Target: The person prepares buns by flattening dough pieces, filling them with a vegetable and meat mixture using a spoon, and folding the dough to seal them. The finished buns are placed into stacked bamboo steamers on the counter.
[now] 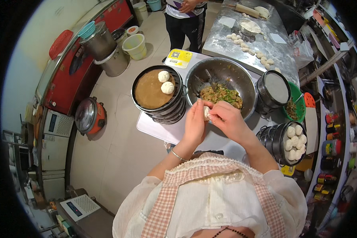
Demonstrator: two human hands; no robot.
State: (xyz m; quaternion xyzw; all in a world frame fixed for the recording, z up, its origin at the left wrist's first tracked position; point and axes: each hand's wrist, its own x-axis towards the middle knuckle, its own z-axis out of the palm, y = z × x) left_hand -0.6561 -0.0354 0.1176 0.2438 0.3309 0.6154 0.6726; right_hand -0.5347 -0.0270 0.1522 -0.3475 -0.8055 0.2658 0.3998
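Both hands meet over the near rim of a large steel bowl (193, 89) of chopped filling (221, 95). My left hand (196, 122) cups a small piece of white dough (206, 113), and the fingers of my right hand (229, 119) pinch its edge. What the dough holds inside is hidden. Just left of the bowl, two pleated buns (165, 82) lie on the brown liner (150, 92) of a stack of round steamer trays (169, 114). A utensil handle (208, 75) slants up from the filling.
Several white buns (294, 142) fill another steamer at right. Behind it stand a green bowl (300, 108) with filling and a lined steamer (275, 87). Dough pieces (248, 50), a flour bowl (250, 27) and a rolling pin (247, 10) lie on the steel table (217, 41). A person (186, 23) stands beyond.
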